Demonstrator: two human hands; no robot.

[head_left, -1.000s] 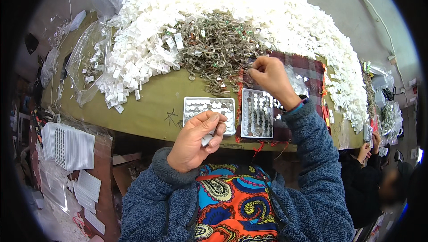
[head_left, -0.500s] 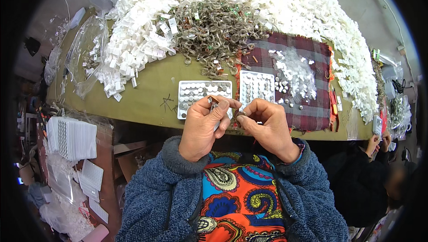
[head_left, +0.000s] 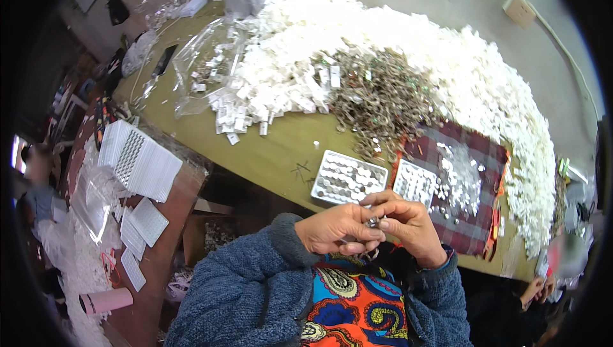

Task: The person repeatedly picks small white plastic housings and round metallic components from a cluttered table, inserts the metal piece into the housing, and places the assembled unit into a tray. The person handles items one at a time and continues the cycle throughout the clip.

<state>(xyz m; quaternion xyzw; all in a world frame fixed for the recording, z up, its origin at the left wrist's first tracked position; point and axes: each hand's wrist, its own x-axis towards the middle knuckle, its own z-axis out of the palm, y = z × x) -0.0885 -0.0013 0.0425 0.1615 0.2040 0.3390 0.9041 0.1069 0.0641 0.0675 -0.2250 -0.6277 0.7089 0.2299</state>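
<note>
Metal, small and grey, shows where the two hands meet: a tiny metal part (head_left: 373, 222) is pinched between the fingertips of the left hand (head_left: 336, 230) and the right hand (head_left: 408, 222), held close to the chest just below the bench edge. The fingers (head_left: 364, 232) of both hands are curled almost shut around it, tips touching, so little of the piece shows.

Just beyond the hands lie two shallow white plastic trays with rows of pockets: the left tray (head_left: 348, 177) on the bare olive-green bench (head_left: 268, 155), the right tray (head_left: 415, 184) on the edge of a dark red plaid cloth (head_left: 476, 219). Behind them sits a heap of dull metal clips (head_left: 383, 91), and around that a long bank of small white plastic pieces (head_left: 485, 78). Left of the bench, a stack of white pocketed trays (head_left: 137, 161) rests on a brown side surface.

In my judgement the work goes best with the piece kept steady between the fingertips, turned so its mating end faces up, and pressed squarely rather than at a slant; holding it over the lap risks a drop, so nearer the trays would be safer.

The part's shape, and whether it is one piece or two, cannot be made out. Another person's hand (head_left: 535, 289) at the lower right is blurred and partly cut off.
</note>
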